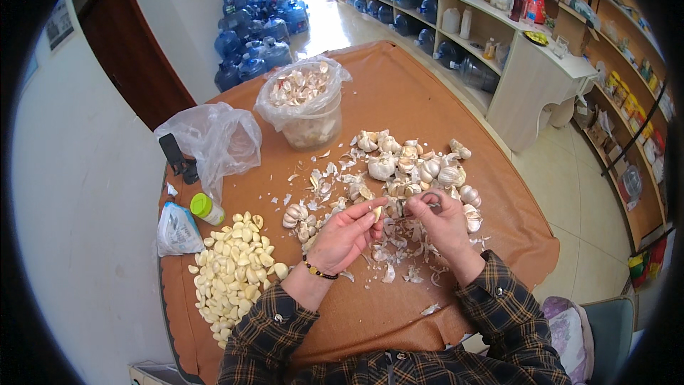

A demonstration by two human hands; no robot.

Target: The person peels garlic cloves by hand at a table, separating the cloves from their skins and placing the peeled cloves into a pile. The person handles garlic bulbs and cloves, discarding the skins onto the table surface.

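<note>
My left hand (347, 232) pinches a garlic clove (378, 214) between thumb and fingertips. Close to its right, my right hand (439, 219) is closed on a small metal tool (401, 207) with a curved grey handle; its exact kind cannot be made out. Behind and around both hands lie whole and broken garlic bulbs (381, 167) among loose papery skins (389, 272). A heap of peeled garlic cloves (235, 267) covers the table's left part, beside my left forearm.
On the brown-covered table (342, 326) stand a bag-lined plastic bucket (312, 128) of skins, a crumpled clear bag (224, 139), a green-lidded container (207, 208), a white packet (179, 230) and a black phone-like device on a stand (173, 152). A chair (609, 331) is at the lower right.
</note>
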